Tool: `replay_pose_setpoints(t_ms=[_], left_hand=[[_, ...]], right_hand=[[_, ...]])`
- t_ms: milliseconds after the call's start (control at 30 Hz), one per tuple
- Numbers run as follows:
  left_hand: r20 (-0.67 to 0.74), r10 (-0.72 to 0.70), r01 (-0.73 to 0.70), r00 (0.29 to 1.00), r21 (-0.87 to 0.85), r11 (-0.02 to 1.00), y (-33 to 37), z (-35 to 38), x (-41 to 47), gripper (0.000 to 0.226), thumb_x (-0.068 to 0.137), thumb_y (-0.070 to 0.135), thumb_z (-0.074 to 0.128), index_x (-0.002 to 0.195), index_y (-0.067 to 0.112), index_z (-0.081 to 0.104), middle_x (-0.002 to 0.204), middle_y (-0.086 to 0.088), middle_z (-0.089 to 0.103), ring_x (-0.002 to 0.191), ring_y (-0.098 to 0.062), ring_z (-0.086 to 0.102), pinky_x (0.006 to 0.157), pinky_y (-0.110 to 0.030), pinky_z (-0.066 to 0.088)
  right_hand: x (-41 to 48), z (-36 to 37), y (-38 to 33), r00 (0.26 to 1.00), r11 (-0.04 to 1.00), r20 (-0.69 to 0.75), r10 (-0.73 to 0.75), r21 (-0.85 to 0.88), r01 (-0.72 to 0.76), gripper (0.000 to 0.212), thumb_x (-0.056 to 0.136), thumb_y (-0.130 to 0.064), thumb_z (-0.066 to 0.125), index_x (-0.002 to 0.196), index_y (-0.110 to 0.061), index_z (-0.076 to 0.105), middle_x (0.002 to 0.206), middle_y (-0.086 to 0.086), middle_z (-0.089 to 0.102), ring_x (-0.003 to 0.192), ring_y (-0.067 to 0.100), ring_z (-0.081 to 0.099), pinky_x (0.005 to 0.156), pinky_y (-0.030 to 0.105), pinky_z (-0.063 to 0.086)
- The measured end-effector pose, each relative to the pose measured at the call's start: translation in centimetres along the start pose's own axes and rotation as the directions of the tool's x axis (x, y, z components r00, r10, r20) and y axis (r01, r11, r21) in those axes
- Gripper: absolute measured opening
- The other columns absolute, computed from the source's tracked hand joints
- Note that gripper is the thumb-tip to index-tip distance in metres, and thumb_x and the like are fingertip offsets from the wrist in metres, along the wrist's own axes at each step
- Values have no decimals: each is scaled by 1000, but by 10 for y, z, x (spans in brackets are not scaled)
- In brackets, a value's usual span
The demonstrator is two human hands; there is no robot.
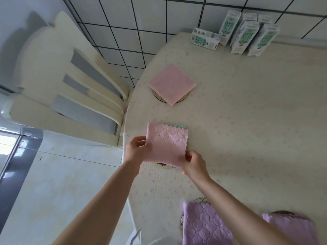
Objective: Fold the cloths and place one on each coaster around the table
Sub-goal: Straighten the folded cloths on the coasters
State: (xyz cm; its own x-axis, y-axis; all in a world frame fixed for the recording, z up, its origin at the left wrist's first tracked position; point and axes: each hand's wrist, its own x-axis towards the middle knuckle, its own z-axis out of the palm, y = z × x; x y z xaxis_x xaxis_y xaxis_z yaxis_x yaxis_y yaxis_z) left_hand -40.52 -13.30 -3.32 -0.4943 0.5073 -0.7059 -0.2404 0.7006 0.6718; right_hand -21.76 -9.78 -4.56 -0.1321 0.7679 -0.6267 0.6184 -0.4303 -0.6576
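Observation:
A folded pink cloth [166, 144] with a green edge showing at its far side lies over a round coaster [163, 166] near the table's left edge. My left hand [137, 150] grips the cloth's left edge, and my right hand [193, 164] pinches its near right corner. Farther back, a plain pink folded cloth [171, 84] rests on another coaster [183, 99]. Close to me, a purple folded cloth [205, 225] covers a coaster [181, 221], and a second purple cloth [293, 227] covers one [284, 213] at the right.
Several milk cartons [246, 36] stand at the table's far edge, one lying on its side [205, 38]. A cream chair [70, 89] is pushed against the table's [256, 112] left side. Tiled wall is behind, pale floor to the left.

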Motion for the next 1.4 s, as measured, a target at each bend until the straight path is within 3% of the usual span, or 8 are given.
replay_pose_setpoints(t_ms=[133,467,600,833,1067,1233,1333,1400], left_hand=[[-117,82,-67,990,124,990,-3,4,-2,18,79,19,65,96,22,66,92,10,67,81,-9,63,64,-25,49],[-140,84,-42,987,280,959,-1,-19,18,22,78,15,73,97,16,62,89,-4,69,78,-24,65,73,-37,56],[-164,102,-60,981,247,967,28,-21,36,22,77,10,71,96,18,63,90,-4,68,85,-28,65,82,-43,56],[-79,160,-152,984,100,983,98,9,67,20,79,1,64,95,14,61,87,-7,66,72,-20,60,81,-40,56],[-7,-6,5,1000,-108,994,131,49,94,26,75,-5,68,99,3,62,91,-15,65,79,-23,64,83,-35,57],[31,-104,108,994,-179,978,134,60,99,12,77,-5,68,76,5,62,92,-22,67,78,-25,61,88,-39,55],[52,-129,138,990,-239,961,135,66,100,11,78,-5,67,74,3,62,88,-19,65,73,-23,59,90,-37,54],[69,-149,162,986,-263,951,134,70,103,11,77,-5,66,73,3,59,85,-18,61,74,-24,56,92,-39,52]], right_hand=[[2,-3,4,1000,995,1,-5,-104,6,16,83,-28,57,82,-12,59,74,8,67,69,25,62,59,33,47],[13,-28,1,999,952,-4,-42,-303,38,16,83,-35,58,76,-21,58,70,-2,66,68,18,62,59,30,45],[37,-45,-24,991,948,-104,-83,-314,47,26,89,-30,49,68,-16,50,69,2,64,66,25,63,61,31,46],[106,-69,-104,969,930,-147,-201,-338,142,17,90,-23,46,91,-13,60,81,0,57,70,20,48,63,26,36],[172,-78,-158,948,917,-170,-268,-346,197,24,88,-15,49,108,-5,56,107,11,60,102,28,55,79,30,40],[197,-77,-172,968,941,-148,-204,-301,152,38,87,-16,50,123,-2,50,122,15,55,115,30,51,83,25,36],[202,-74,-180,972,951,-139,-188,-273,145,36,83,-10,49,112,12,54,108,25,62,100,41,57,80,41,51],[205,-72,-186,979,958,-131,-155,-262,117,23,80,-10,47,80,10,57,71,19,55,66,37,50,56,43,47]])
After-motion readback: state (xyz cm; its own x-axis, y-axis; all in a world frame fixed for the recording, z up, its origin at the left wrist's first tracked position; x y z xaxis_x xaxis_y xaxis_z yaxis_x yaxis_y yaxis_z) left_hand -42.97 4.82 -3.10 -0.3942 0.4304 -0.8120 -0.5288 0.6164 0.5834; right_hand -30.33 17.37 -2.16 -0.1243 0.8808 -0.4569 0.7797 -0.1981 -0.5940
